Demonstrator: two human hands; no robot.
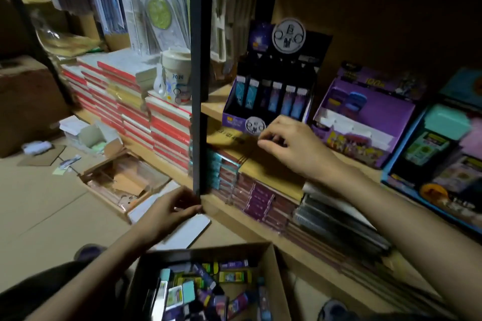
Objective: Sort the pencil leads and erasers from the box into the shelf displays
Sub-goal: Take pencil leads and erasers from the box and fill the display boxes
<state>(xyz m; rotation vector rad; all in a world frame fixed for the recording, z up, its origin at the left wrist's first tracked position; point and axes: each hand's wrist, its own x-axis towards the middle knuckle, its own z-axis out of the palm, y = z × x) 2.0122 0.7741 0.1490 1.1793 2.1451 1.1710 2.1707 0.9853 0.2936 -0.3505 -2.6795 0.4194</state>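
Here my left hand (172, 212) grips the shelf post (199, 86) to steady me, while my right hand (289, 143), fingers curled, holding I cannot tell what, hovers at the lead display (271, 101), the leads and erasers (208, 289) waiting in the box (273, 276) below.

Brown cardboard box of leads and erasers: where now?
Head view, bottom centre: the open brown cardboard box sits nearest the camera, below the left hand and in front of the lower wooden shelf.

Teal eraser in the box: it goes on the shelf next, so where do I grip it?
Probably from above, pinching the teal eraser by its long edges: it lies broad face up atop the pile, and the cardboard box walls block sideways reach.
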